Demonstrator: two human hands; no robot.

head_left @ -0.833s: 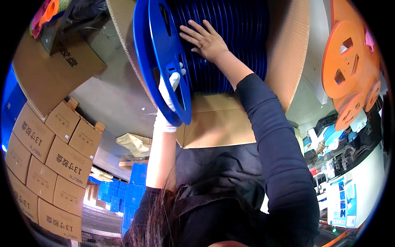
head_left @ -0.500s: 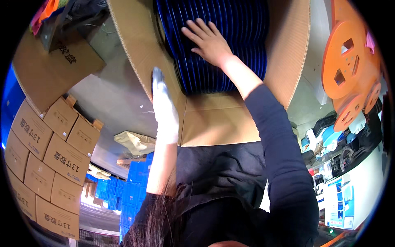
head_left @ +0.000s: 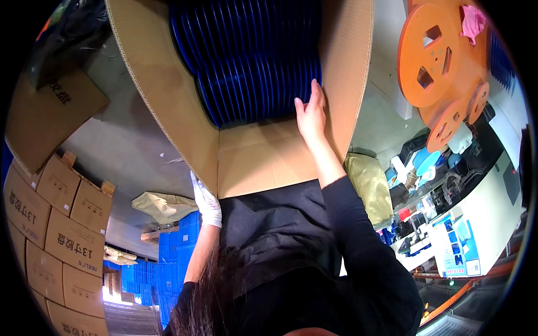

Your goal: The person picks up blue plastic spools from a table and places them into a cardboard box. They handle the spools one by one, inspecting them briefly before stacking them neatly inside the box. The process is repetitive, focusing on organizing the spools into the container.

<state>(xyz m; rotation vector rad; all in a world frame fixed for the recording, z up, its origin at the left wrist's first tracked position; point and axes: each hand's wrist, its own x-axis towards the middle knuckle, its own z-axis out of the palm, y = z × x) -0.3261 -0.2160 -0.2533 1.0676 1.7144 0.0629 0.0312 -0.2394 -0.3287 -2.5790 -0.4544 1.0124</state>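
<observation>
An open cardboard carton (head_left: 258,168) stands in front of me with its flaps up. Inside it lie two rows of dark blue plastic discs (head_left: 252,89), packed on edge side by side. My left hand (head_left: 207,203), in a white glove, rests along the outer side of the carton's near left edge, fingers stretched. Bare and open, my right hand (head_left: 312,116) is inside the carton. Its fingertips are at the right end of the nearer row, thumb apart, beside the carton's right wall. Whether those fingertips touch the last disc is hard to see.
Closed cartons (head_left: 75,241) are stacked at the left, near blue crates (head_left: 178,246). A flattened cardboard sheet (head_left: 61,112) lies at the far left. Orange round plates with cutouts (head_left: 428,56) stand at the right, above a cluttered area. A beige sack (head_left: 367,187) sits right of the carton.
My right hand has moved off the middle of the discs to their right end, nearer me. My left hand has slid nearer me along the carton's left side. The view has shifted right.
</observation>
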